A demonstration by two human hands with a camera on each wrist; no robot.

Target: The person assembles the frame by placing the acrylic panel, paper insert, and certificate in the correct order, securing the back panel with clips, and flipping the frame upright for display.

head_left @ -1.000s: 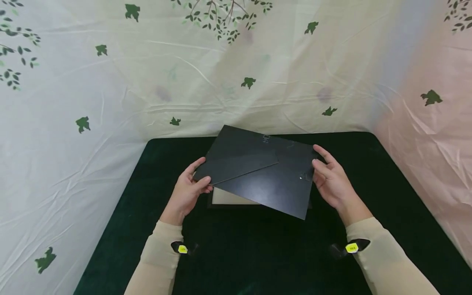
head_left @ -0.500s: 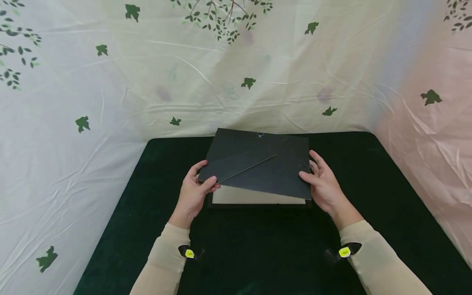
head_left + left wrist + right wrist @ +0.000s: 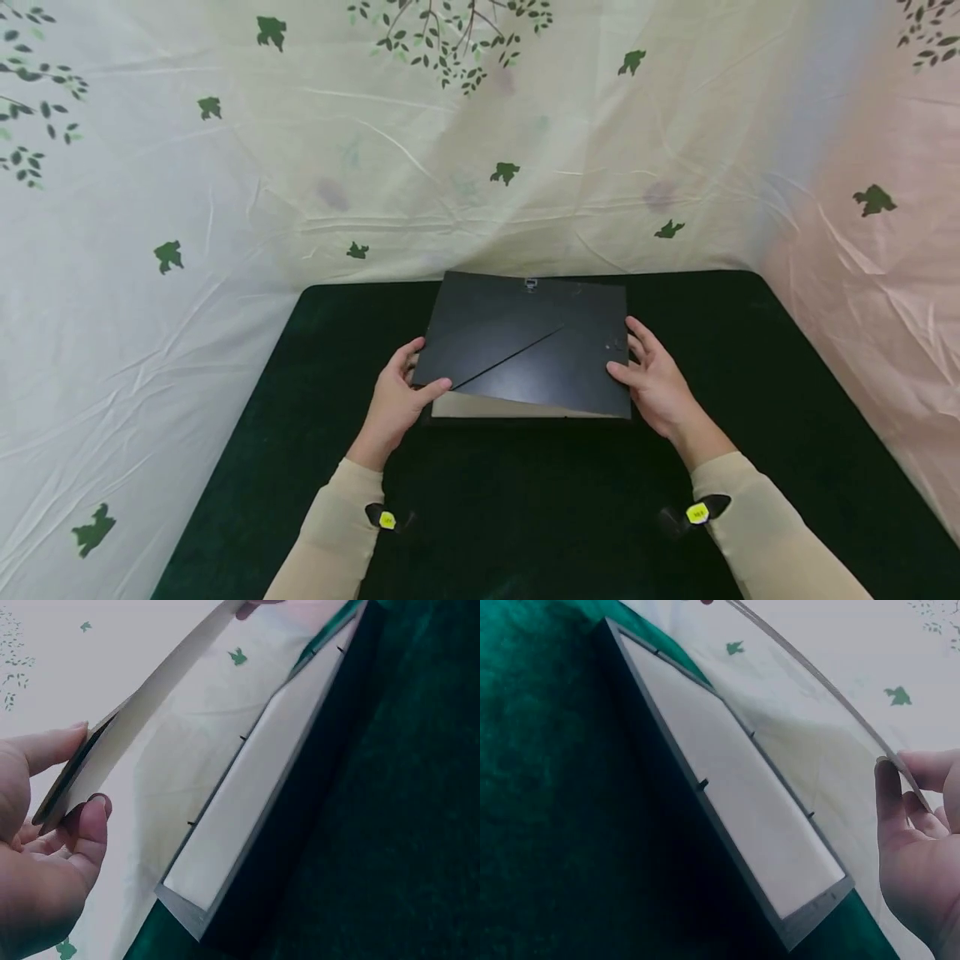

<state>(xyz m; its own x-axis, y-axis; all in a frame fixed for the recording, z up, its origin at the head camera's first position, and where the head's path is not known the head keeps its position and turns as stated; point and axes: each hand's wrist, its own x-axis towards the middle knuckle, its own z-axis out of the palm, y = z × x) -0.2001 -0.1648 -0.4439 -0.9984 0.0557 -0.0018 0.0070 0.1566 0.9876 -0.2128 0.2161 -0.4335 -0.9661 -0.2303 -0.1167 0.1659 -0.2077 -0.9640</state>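
Both hands hold a black picture frame backing board [image 3: 555,371] by its left and right short edges. A slanted easel leg [image 3: 480,333] lies flat against it, and a small metal hanger [image 3: 531,284] sits near the far edge. My left hand [image 3: 397,398] pinches the left edge, thumb on top; my right hand [image 3: 662,390] pinches the right edge likewise. Below is a dark picture frame [image 3: 177,911], lying with a white sheet [image 3: 240,799] inside it and small black tabs [image 3: 703,784] along its inner rim. In both wrist views a gap shows between board and frame.
A dark green cloth [image 3: 525,508] covers the table. Behind and at both sides hangs a pale curtain [image 3: 420,183] printed with leaves, close to the table's far edge. Each sleeved wrist wears a black strap with a yellow tag [image 3: 697,512].
The backing board has turned from a skewed angle to nearly square over the frame, then come down closer to it. The right hand moved left and nearer; the left hand shifted slightly right and nearer.
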